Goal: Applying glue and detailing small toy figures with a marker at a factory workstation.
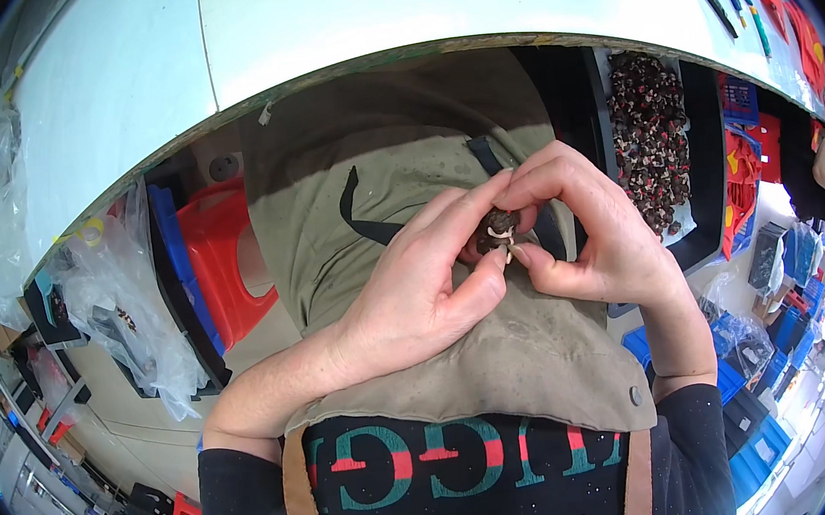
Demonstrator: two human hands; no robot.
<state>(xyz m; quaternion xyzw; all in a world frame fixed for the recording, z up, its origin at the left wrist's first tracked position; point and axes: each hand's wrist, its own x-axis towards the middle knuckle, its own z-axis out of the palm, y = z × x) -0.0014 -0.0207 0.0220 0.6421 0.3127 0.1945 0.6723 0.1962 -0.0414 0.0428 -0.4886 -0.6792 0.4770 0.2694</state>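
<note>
Above my lap, both hands hold one small dark brown piece with a cream-coloured part point(498, 231), rounded like a tiny figure's head. My left hand point(415, 282) is closed around its left side, with the thumb at its lower edge. From the other side my right hand point(605, 227) pinches it, thumb below and index finger curled over the top. The two thumb tips nearly meet at a small pale bit under the piece. Fingers cover much of it, so its exact kind cannot be told. An olive-grey apron point(327, 206) with black straps lies beneath my hands.
A white tabletop point(328, 25) curves ahead of me. Right of my lap, a black bin point(709, 156) holds many similar brown, cream and red pieces point(649, 132). At left are a red stool point(217, 263) and clear plastic bags point(126, 308). Blue crates point(760, 452) stand at right.
</note>
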